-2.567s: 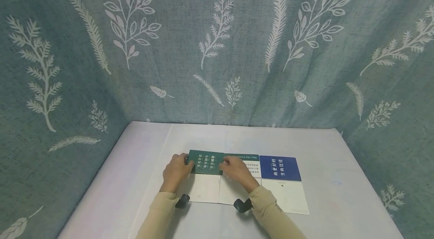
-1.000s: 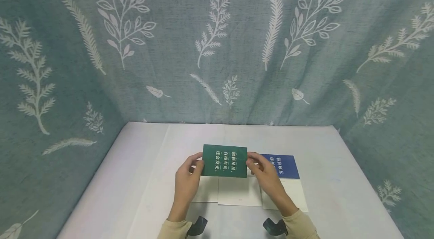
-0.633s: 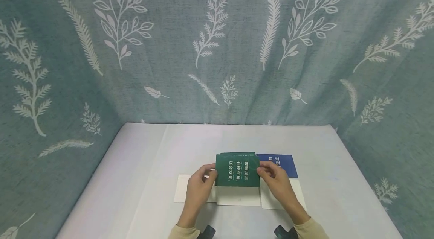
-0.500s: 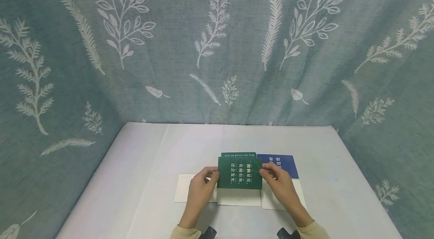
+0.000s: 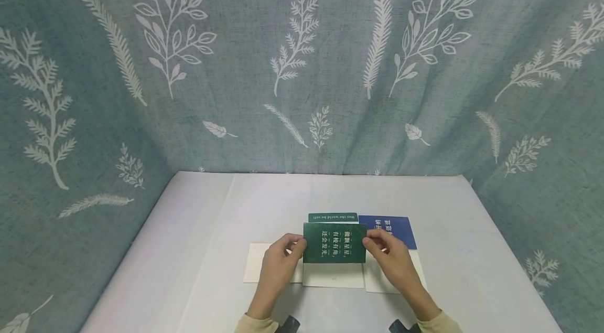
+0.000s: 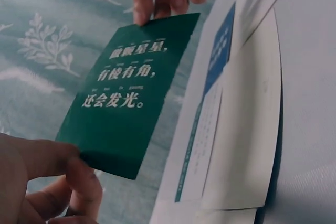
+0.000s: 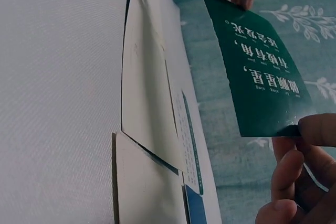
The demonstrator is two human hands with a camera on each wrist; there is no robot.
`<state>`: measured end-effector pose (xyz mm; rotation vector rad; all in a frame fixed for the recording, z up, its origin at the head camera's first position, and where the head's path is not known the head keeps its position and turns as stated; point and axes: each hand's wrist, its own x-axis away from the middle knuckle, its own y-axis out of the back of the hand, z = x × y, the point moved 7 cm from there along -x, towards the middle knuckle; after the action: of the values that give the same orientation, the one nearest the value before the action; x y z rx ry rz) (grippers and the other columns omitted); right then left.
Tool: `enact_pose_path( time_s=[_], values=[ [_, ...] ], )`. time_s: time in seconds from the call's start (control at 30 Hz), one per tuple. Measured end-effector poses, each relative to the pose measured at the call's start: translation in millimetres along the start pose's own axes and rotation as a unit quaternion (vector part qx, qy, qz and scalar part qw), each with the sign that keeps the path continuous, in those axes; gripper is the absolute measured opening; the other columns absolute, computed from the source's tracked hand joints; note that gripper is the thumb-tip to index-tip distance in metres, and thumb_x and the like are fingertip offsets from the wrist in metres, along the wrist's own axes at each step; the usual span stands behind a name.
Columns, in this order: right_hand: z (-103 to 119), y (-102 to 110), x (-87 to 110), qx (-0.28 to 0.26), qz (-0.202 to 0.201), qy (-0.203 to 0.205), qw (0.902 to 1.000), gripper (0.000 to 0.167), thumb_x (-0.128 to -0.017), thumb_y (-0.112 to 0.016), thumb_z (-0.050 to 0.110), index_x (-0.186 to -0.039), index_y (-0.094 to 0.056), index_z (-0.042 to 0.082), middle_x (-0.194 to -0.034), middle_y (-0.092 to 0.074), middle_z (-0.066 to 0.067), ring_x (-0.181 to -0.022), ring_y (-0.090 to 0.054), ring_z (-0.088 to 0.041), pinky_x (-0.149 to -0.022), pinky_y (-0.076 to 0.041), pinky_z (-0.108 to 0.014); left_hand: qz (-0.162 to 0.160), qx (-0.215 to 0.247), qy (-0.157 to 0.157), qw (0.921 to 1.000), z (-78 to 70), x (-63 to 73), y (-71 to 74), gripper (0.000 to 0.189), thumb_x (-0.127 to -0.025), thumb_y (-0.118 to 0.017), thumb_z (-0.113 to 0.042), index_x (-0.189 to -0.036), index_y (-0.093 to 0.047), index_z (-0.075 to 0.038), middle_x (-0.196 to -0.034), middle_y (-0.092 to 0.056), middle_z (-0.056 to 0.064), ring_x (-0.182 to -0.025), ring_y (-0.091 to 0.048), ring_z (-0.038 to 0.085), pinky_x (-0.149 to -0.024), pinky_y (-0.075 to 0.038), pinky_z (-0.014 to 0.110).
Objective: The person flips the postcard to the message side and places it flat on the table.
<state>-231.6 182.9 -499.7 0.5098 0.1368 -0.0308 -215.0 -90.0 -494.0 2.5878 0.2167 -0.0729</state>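
A dark green postcard (image 5: 334, 243) with white Chinese lettering is held up over the table by both hands. My left hand (image 5: 278, 262) pinches its left edge between thumb and fingers, and my right hand (image 5: 391, 257) pinches the right edge the same way. Both wrist views show the postcard (image 6: 131, 93) raised off the table, its printed face turned toward me. Behind it lies a green-and-white card (image 5: 333, 217), mostly covered in the head view. A blue card (image 5: 401, 231) lies to the right, partly behind my right hand.
Three cream cards lie in a row nearer me: a left one (image 5: 255, 259), a middle one (image 5: 332, 278) and a right one (image 5: 382, 280). The white table (image 5: 207, 228) ends at a patterned teal curtain (image 5: 236, 60) at the back and sides.
The green postcard, flat on the table at the left at first, has been lifted and carried right and toward me by both hands. Lately it has tilted and shifted slightly, uncovering more of the green-and-white card.
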Motion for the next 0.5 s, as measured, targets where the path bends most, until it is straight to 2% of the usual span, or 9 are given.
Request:
enact_pose_path(
  time_s=[0.13,0.23,0.4,0.5],
  values=[
    [1.3,2.0,0.9,0.001,-0.004,0.013,0.9999,0.023,-0.096,-0.071,0.029,-0.11,-0.072,0.012,-0.104,-0.07,0.0,-0.086,-0.061,-0.013,-0.076,-0.05,-0.028,0.017,0.022,0.01,0.9996,-0.6,-0.4,-0.9,0.028,-0.099,-0.063,-0.038,-0.103,-0.074,-0.012,-0.068,-0.064,-0.007,-0.064,-0.052,0.013,-0.057,-0.041,0.025],
    [1.1,3.3,1.7,0.005,-0.006,0.016,0.9998,0.024,-0.096,-0.071,0.031,-0.11,-0.073,0.012,-0.108,-0.07,-0.001,-0.086,-0.06,-0.012,-0.075,-0.05,-0.027,0.024,0.033,0.008,0.9991,-1.1,-0.6,-1.9,0.027,-0.099,-0.063,-0.037,-0.102,-0.073,-0.013,-0.069,-0.066,-0.008,-0.066,-0.054,0.013,-0.06,-0.041,0.026],
    [0.2,5.1,2.6,-0.003,0.0,0.011,0.9999,0.023,-0.095,-0.071,0.031,-0.108,-0.072,0.012,-0.091,-0.071,0.004,-0.081,-0.061,-0.012,-0.071,-0.049,-0.026,0.033,0.039,0.004,0.9987,-1.5,-0.3,-4.1,0.029,-0.099,-0.062,-0.04,-0.101,-0.073,-0.013,-0.075,-0.069,-0.008,-0.071,-0.057,0.013,-0.065,-0.044,0.03],
    [0.4,5.3,3.3,-0.016,0.007,0.017,0.9997,0.021,-0.096,-0.07,0.03,-0.107,-0.071,0.012,-0.083,-0.071,0.008,-0.078,-0.064,-0.018,-0.068,-0.048,-0.026,0.036,0.04,0.005,0.9986,-1.5,-0.4,-4.7,0.031,-0.099,-0.062,-0.042,-0.102,-0.073,-0.013,-0.077,-0.069,-0.008,-0.074,-0.058,0.013,-0.069,-0.046,0.032]
  ],
)
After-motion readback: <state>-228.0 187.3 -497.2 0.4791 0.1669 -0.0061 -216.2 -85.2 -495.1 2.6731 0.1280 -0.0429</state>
